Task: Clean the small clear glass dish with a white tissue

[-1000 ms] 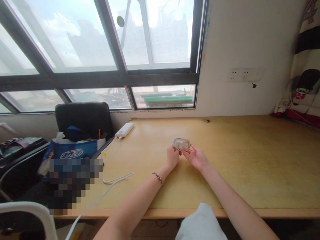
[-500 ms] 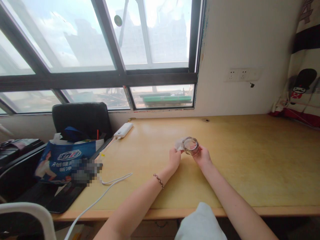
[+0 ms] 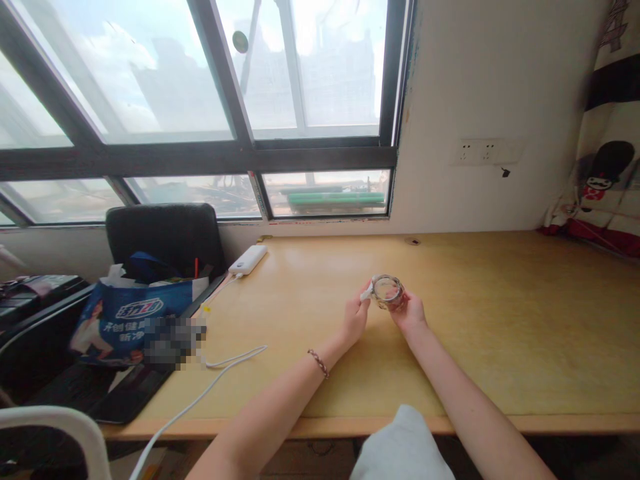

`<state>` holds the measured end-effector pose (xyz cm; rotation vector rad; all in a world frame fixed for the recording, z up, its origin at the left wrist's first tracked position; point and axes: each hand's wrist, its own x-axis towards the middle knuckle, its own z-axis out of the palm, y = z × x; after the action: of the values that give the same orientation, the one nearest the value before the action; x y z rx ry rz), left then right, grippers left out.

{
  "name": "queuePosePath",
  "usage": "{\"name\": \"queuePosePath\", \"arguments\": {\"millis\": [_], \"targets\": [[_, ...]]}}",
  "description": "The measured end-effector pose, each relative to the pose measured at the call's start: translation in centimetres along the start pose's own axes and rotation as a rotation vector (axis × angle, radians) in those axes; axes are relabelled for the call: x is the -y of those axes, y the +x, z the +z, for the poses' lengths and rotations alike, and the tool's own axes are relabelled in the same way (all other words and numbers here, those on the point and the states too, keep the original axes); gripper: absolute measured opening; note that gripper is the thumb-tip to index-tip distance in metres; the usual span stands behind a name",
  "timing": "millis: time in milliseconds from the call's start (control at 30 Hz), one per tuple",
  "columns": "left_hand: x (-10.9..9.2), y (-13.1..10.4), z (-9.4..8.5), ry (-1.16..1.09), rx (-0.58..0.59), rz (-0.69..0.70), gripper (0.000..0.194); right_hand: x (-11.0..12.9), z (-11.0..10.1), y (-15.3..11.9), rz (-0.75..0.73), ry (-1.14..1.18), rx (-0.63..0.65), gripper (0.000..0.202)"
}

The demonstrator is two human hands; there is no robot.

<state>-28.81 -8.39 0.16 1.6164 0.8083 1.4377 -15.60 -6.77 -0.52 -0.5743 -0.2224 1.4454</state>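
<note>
**Right hand (image 3: 411, 313) grasping a glass (image 3: 388, 291), left hand (image 3: 355, 316) pinching a tissue (image 3: 367, 293)**

The glass, over the counter (image 3: 500, 333) between both hands, is likely stiff, slick and fragile; best cupped around its side. The tissue looks soft and light.

head-worn view, forward and down, across desk (image 3: 510, 327)
</note>
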Motion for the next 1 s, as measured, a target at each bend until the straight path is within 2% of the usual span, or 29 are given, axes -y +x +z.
{"name": "queuePosePath", "arguments": {"millis": [133,267,367,467,600,700,833,1000], "targets": [[-0.9,-0.5,0.3,-0.031,0.066,0.026,0.043,0.3,0.0,0.1,-0.053,-0.007,-0.024,0.016],[-0.2,-0.2,0.4,-0.137,0.073,-0.024,0.045,0.1,0.3,-0.1,-0.005,0.009,-0.070,0.014],[1.3,0.4,0.3,-0.239,0.046,-0.116,0.043,-0.2,0.8,-0.6,0.034,0.002,-0.081,0.013],[2.5,1.1,0.0,-0.394,0.009,-0.263,0.045,-0.5,1.3,-1.3,0.044,-0.041,-0.058,0.010],[2.7,1.7,-0.4,-0.525,-0.024,-0.372,0.042,-0.7,1.9,-2.1,0.046,-0.085,-0.029,0.008],[2.1,1.6,-0.6,-0.459,-0.009,-0.360,0.037,-0.6,2.1,-2.3,0.046,-0.116,-0.038,0.007],[1.1,1.5,-1.1,-0.284,0.095,-0.244,0.036,-0.6,1.7,-2.0,0.040,-0.130,-0.004,0.007],[-0.3,1.4,-1.6,-0.230,0.151,-0.164,0.040,-0.5,1.4,-1.5,0.045,-0.149,0.060,0.006]]}}
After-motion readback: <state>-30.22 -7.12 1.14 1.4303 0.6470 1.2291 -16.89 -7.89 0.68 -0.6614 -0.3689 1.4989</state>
